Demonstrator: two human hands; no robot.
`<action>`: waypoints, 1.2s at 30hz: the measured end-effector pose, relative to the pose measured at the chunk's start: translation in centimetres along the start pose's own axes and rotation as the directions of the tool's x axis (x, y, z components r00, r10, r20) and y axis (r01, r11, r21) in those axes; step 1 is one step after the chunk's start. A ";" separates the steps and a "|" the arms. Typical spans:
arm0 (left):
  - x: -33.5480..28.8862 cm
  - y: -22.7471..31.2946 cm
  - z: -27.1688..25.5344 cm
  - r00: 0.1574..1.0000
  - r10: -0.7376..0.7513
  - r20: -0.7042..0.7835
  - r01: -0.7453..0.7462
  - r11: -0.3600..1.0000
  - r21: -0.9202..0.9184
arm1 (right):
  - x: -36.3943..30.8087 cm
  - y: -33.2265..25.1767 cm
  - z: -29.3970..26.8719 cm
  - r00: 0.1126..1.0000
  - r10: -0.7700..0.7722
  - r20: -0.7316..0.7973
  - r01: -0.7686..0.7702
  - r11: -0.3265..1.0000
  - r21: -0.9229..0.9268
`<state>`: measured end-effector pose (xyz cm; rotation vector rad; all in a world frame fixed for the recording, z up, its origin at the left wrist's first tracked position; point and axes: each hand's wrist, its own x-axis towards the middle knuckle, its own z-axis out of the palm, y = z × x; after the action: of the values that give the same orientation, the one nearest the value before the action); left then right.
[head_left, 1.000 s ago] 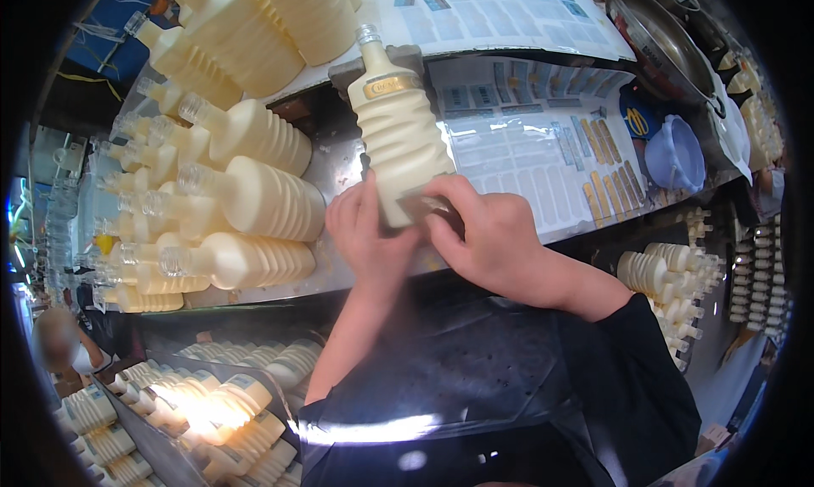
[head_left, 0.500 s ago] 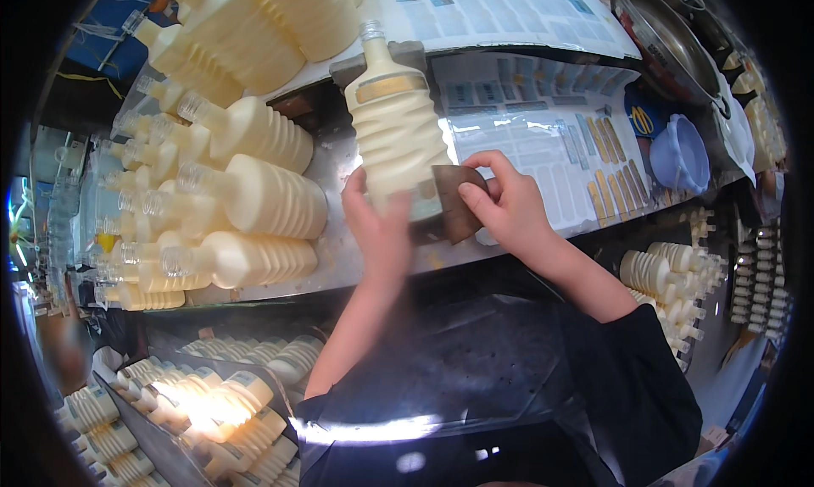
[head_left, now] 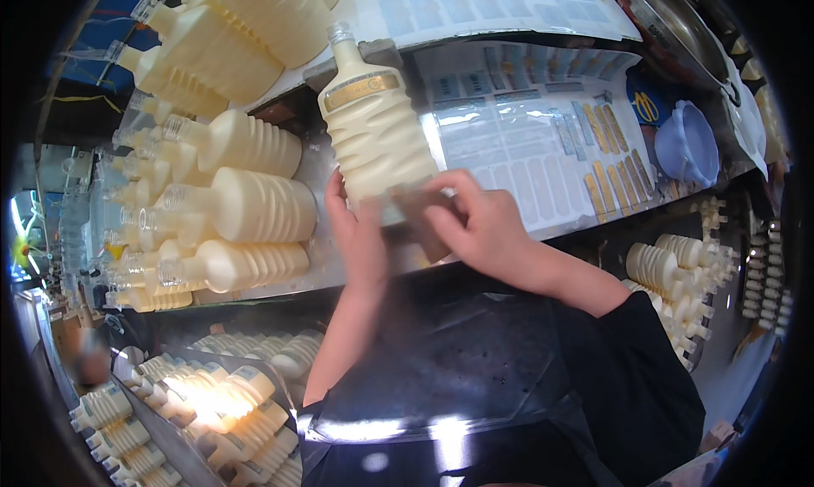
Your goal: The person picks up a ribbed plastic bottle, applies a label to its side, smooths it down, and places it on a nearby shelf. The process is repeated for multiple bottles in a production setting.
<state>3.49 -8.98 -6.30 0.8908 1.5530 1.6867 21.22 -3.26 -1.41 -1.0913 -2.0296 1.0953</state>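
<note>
Your worktable (head_left: 475,258) runs across the middle of the view, and sheets of stickers (head_left: 543,139) cover its right half. On its left half lie rows of cream ribbed bottles (head_left: 246,207), on their sides with their necks pointing left, stacked up toward the far edge. More of the same bottles fill a crate (head_left: 212,402) below the table on your left, and another batch (head_left: 678,275) sits low on your right. A metal bowl (head_left: 678,25) rests at the far right corner of the table, with a pale purple lid (head_left: 688,144) just in front of it.

The bottle you are working on (head_left: 373,127) stands out over the table in front of you, neck away from you, with a gold band below the neck. Your left hand (head_left: 356,233) is wrapped around its lower left side, fingers closed on it. Your right hand (head_left: 479,224) pinches a brown label (head_left: 420,211) between thumb and fingers, and presses it against the bottle's base.
</note>
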 end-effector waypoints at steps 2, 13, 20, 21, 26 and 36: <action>0.1 -1.5 -1.0 0.999 0.027 0.029 -0.031 0.987 0.160 | 0.2 1.8 -0.4 0.993 0.098 -0.065 -0.093 0.993 0.078; -0.1 -1.5 -1.2 0.999 0.032 0.015 -0.033 0.998 0.050 | 0.9 4.5 -1.1 0.974 0.216 -0.065 -0.173 0.899 0.403; -0.7 1.2 -2.2 0.944 0.232 0.236 -0.313 0.858 0.408 | 0.4 -2.0 0.6 0.977 -0.196 -0.088 0.196 0.981 -0.009; -0.6 1.1 -2.5 0.937 0.265 0.228 -0.343 0.819 0.459 | 0.7 -2.1 0.8 0.963 -0.247 -0.107 0.239 0.967 -0.088; -0.2 1.4 -2.3 0.856 0.456 0.244 -0.503 0.623 0.600 | 0.1 -3.6 0.2 0.989 -0.017 -0.149 0.012 0.999 -0.039; 0.2 0.0 -3.1 0.830 0.506 0.235 -0.541 0.626 0.563 | 0.1 -3.5 0.0 0.978 0.086 -0.188 -0.119 0.978 -0.173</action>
<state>0.83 -10.49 -6.52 1.8768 1.9708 1.4863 19.85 -4.30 1.62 -1.3512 -1.9777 0.8372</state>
